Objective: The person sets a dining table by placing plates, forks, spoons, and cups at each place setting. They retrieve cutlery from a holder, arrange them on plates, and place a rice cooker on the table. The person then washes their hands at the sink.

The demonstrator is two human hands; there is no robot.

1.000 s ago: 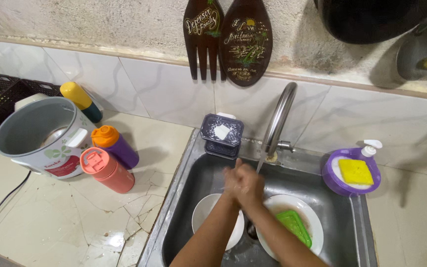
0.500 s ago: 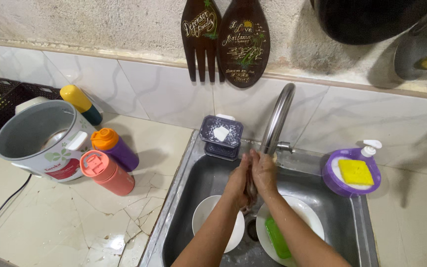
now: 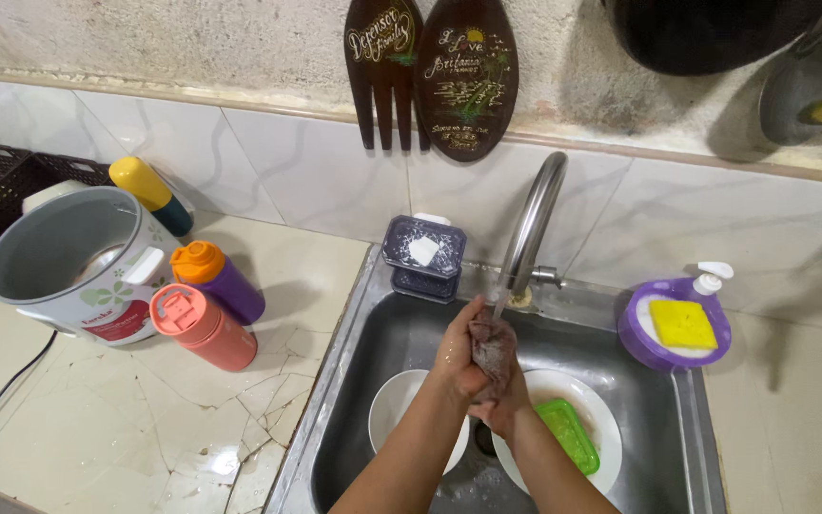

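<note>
We squeeze the wet rag (image 3: 493, 354) tight with our left hand (image 3: 459, 357) and right hand (image 3: 503, 405), low over the sink (image 3: 677, 428).

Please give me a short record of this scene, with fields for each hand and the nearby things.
left hand: grips a wet grey cloth
right hand: grips the same cloth, lower
water: running from the curved tap onto the cloth
sink: holds a white bowl and a white plate
on plate: green lid

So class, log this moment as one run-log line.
left hand and right hand: wringing grey cloth | tap: running | sink: two white plates, green lid
</note>
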